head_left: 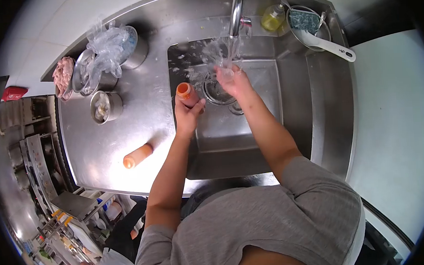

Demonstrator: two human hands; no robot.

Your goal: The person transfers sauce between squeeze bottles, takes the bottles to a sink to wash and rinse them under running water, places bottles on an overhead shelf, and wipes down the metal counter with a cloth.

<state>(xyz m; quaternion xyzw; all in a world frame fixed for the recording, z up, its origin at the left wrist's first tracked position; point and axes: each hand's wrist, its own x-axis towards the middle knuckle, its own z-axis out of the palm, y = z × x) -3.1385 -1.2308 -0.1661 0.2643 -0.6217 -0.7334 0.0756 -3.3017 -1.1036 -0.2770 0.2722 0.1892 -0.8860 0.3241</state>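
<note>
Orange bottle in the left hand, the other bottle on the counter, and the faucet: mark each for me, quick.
Held bottle (188,97): head view, on its body below the open mouth.
Other bottle (138,156): head view, mid-body.
Faucet (236,14): head view, on the metal spout.

Left hand (190,117) has an orange bottle (188,98) gripped, open mouth up, over the sink (233,163). Right hand (235,84) is right under the running tap (237,14), water spraying everywhere, so can't really tell if anything's in it. Another orange bottle (137,156) is lying on its side on the metal counter (94,144), with crumpled plastic bags (107,49) and metal pots (139,52) further back.
</note>
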